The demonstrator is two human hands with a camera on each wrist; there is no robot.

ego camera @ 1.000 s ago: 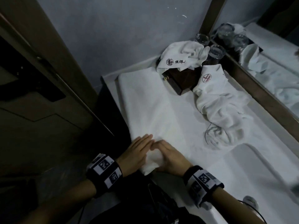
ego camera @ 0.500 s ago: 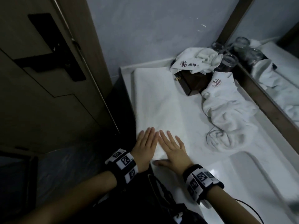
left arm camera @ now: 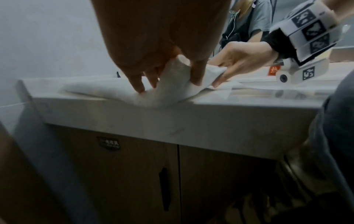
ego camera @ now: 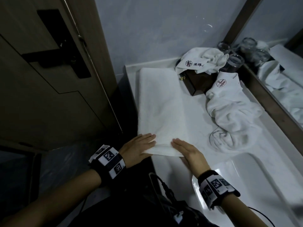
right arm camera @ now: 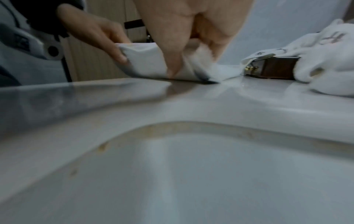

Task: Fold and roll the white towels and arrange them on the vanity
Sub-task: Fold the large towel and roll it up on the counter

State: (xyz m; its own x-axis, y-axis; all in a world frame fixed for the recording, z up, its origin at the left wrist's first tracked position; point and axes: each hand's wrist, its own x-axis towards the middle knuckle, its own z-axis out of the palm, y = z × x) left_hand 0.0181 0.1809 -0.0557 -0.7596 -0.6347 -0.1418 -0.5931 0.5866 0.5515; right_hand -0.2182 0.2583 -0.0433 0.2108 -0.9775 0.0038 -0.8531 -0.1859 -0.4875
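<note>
A long folded white towel [ego camera: 162,108] lies lengthwise on the left part of the white vanity [ego camera: 246,177]. My left hand [ego camera: 139,146] holds its near left corner and my right hand [ego camera: 185,149] its near right corner. In the left wrist view my left hand [left arm camera: 168,78] pinches the raised towel end [left arm camera: 172,91] between fingers and thumb. The right wrist view shows my right hand [right arm camera: 187,65] pinching the same lifted edge [right arm camera: 145,60], which is bent up off the counter. Two crumpled white towels with logos [ego camera: 229,115] [ego camera: 201,61] lie at the back.
A dark wooden box [ego camera: 196,82] sits under the far crumpled towel, with glass tumblers [ego camera: 234,61] beside it by the mirror [ego camera: 287,79]. The sink basin [right arm camera: 191,174] lies to the right of my hands. A door [ego camera: 41,71] stands left of the vanity.
My hands, flat and side by side on the towel's near end, have spread to its two corners and lifted the edge. The head view has shifted slightly.
</note>
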